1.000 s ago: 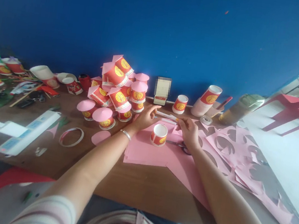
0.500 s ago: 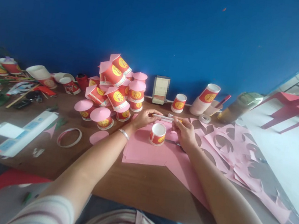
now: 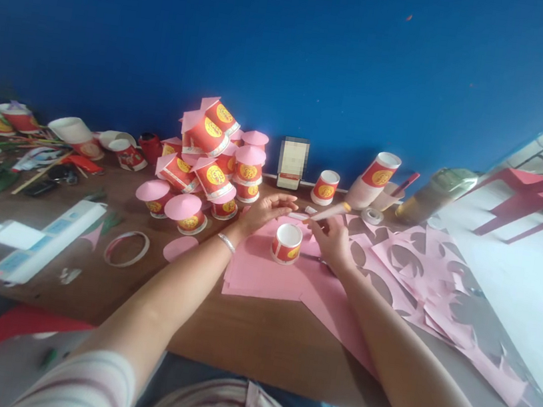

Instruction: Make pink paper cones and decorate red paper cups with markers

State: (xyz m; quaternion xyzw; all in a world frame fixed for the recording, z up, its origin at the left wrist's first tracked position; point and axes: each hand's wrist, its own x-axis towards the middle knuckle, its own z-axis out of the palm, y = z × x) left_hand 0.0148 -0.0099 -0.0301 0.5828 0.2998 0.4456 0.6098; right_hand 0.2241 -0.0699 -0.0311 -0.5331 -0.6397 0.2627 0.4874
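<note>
My right hand (image 3: pixel 330 239) is closed on a white pen (image 3: pixel 331 210) that tilts up toward the right. My left hand (image 3: pixel 263 210) hovers just left of it with fingers spread, and a small white piece (image 3: pixel 297 216) lies by its fingertips. Between the hands an upturned red and yellow paper cup (image 3: pixel 287 243) stands on a stack of pink paper (image 3: pixel 262 273). Scissors (image 3: pixel 315 258) lie partly hidden under my right hand.
A heap of red cups with pink paper cones (image 3: pixel 211 165) stands behind my left hand. Cut pink scraps (image 3: pixel 438 274) cover the table's right side. A tape ring (image 3: pixel 126 248), a white power strip (image 3: pixel 46 240), a cup stack (image 3: pixel 373 177) and a bottle (image 3: pixel 429 192) are nearby.
Both hands held the pen level between them. Now my left hand has let go and spread its fingers, and my right hand has tilted the pen up to the right.
</note>
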